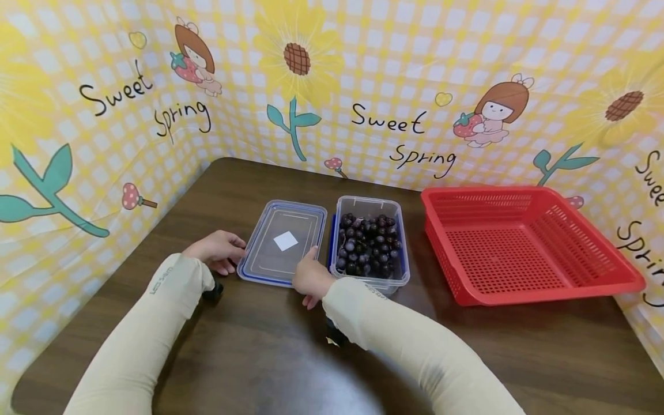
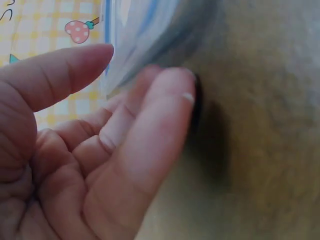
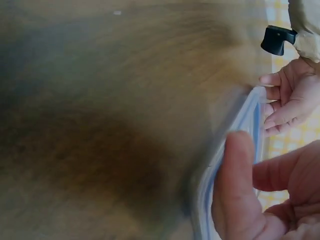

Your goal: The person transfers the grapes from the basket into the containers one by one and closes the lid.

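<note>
A clear rectangular lid (image 1: 269, 262) with a blue seal and a white square sticker sits between the two hands. Beside its left edge is my left hand (image 1: 220, 252), fingertips right at the rim. The left wrist view shows this hand's thumb (image 2: 75, 72) apart from its bent fingers. My right hand (image 1: 313, 278) grips the lid's near right corner, thumb along the right edge and other fingers lower down. In the right wrist view that thumb (image 3: 236, 175) crosses the lid's rim. Just right of the lid stands an uncovered clear container (image 1: 369, 203) of dark grapes (image 1: 365, 245).
A red perforated basket (image 1: 490, 251) stands at the right of the brown wooden table (image 1: 259, 351). A blue edge (image 1: 331, 245) shows along the container's left side. A yellow checked cloth (image 1: 363, 69) with printed sunflowers encloses the back and sides.
</note>
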The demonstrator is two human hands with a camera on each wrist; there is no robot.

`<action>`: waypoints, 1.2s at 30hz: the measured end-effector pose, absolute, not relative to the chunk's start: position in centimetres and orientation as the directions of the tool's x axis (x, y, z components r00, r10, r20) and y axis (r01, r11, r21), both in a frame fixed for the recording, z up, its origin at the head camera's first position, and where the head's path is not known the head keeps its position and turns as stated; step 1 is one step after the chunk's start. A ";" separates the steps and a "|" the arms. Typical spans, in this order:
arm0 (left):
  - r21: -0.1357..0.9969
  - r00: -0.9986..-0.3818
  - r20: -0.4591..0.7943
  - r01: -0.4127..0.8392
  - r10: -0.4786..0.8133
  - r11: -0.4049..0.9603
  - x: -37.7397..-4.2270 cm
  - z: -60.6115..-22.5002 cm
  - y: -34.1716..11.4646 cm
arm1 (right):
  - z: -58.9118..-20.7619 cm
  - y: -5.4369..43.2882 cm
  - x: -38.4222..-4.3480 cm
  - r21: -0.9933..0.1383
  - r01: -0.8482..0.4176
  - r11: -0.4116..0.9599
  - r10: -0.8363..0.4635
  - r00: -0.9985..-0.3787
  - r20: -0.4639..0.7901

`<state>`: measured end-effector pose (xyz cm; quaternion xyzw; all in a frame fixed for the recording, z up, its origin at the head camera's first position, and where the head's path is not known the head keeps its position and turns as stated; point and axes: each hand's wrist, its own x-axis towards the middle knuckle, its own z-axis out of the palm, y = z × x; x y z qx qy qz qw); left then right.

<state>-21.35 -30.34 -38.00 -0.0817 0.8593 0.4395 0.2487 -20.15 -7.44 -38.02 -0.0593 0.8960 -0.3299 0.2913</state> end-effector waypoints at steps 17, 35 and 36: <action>0.784 -0.869 -0.482 -0.368 0.115 0.500 -21.2 -39.3 -30.6 | -41.4 -5.5 -18.7 -0.798 0.118 0.591 -0.287 -0.893 -0.345; 0.883 -0.930 -0.283 -0.157 0.236 0.442 -17.9 -34.9 -29.5 | -38.6 -1.7 -15.8 -0.947 -0.020 0.322 -0.463 -0.875 -0.139; 0.890 -0.932 -0.275 -0.153 0.238 0.430 -17.7 -34.7 -29.2 | -38.3 -1.2 -15.7 -0.953 -0.031 0.300 -0.471 -0.874 -0.120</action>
